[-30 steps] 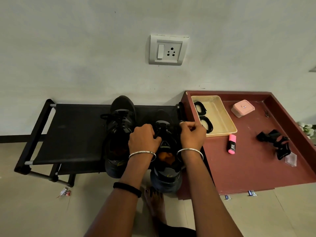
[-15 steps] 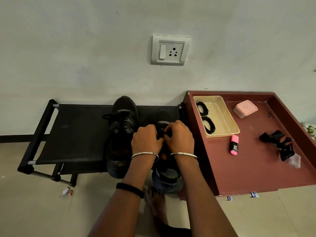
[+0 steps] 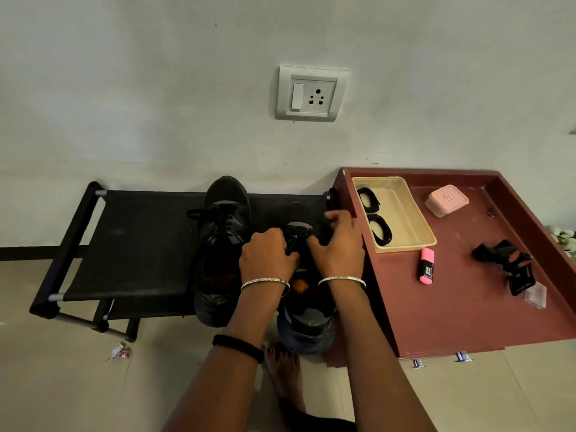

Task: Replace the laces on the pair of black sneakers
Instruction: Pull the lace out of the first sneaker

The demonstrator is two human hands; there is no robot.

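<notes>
**Head view: freeing the lace on the sneaker at the rack's right end**

1. Location. The black fabric-topped shoe rack (image 3: 131,244) stands against the wall. One black mesh sneaker (image 3: 307,335) sits at the rack's right end with its heel overhanging the front rail. The other black mesh sneaker (image 3: 224,226) sits at the rack's middle, fully laced.

2. Hand state. The left hand (image 3: 268,255) and the right hand (image 3: 339,244) meet over the right-end sneaker's throat. The fingers of both are curled in and pinch its black lace (image 3: 293,244). The fingertips themselves are hidden.

3. Procedure (judgement). The step in hand appears to be loosening the fitted lace.
   - Work one crossing at a time, starting nearest the ankle.
   - Pull slack evenly on both sides so the aglets do not jam in the eyelets.
   - Steady the overhanging sneaker so it does not tip off the rack.

4. Inventory, right of the rack, on the maroon rimmed tabletop (image 3: 452,316):
   - Shallow beige plastic tray (image 3: 405,210): one.
   - Coiled black replacement laces (image 3: 381,233), in the tray: two.
   - Pink highlighter pen (image 3: 426,269): one.
   - Small pink lidded box (image 3: 447,200): one.

5. Totals: sneakers, two. Silver bangles, two, one per wrist.
</notes>
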